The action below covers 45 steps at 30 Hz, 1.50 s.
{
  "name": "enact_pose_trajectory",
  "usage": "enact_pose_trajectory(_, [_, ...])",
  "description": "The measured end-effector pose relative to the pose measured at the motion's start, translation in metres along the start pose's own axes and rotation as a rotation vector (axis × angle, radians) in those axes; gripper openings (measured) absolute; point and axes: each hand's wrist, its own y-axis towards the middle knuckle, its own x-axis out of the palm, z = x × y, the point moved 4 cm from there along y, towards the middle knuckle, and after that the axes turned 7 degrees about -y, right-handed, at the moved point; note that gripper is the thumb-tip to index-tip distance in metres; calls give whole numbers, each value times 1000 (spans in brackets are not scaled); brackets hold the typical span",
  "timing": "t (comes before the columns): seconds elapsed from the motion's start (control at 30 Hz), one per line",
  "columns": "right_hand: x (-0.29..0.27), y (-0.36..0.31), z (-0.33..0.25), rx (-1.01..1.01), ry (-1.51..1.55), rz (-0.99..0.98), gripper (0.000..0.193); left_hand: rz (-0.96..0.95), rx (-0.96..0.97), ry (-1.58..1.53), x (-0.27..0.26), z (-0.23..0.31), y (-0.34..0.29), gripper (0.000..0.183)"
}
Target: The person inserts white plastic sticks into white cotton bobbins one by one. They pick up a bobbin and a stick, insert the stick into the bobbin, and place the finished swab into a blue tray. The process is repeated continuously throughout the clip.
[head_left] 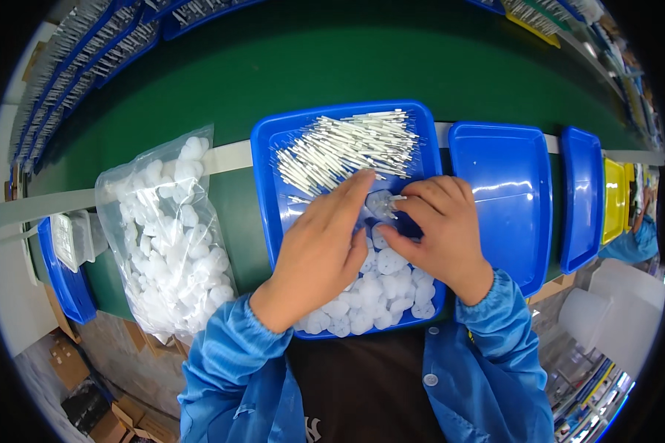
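Frame centre: piece [379, 204] pinched by right hand [445, 225]; grip of left hand [316, 240] cannot be told. If slackly pinched, piece may be dropped.

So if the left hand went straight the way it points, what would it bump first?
The left hand would probably meet the white sticks first, unless it's high enough to pass over them.

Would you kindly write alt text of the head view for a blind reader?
A person's left hand and right hand meet at a small translucent piece over a blue tray of thin white rods and rounded white pieces. A clear bag of similar pieces lies left of it.
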Motion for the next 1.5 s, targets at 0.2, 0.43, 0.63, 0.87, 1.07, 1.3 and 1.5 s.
enact_pose_trajectory(0.2, [4, 2, 14, 17, -11, 7, 17, -60, 59, 163, 8, -5, 13, 55])
enact_pose_trajectory(0.43, [-15, 9, 24, -5, 15, 0, 16, 42, 50, 209, -11, -2, 23, 41])
enact_pose_trajectory(0.63, [-74, -48, 158, 618, -176, 217, 19, 122, 22, 361, -57, -2, -26, 34])
enact_pose_trajectory(0.87, [-76, -77, 174, 795, -368, 136, 31, 69, -36, 416, -61, 1, -59, 33])
enact_pose_trajectory(1.07, [-66, -36, 147, 408, -444, 123, 19, 6, -15, 410, -64, -10, -63, 34])
enact_pose_trajectory(1.3, [48, 51, -78, -325, -158, -17, 15, 1, -31, 358, -62, -7, -65, 32])
enact_pose_trajectory(1.5, [48, 56, -76, -274, -27, -172, 28, 88, 86, 252, -68, -11, -75, 27])
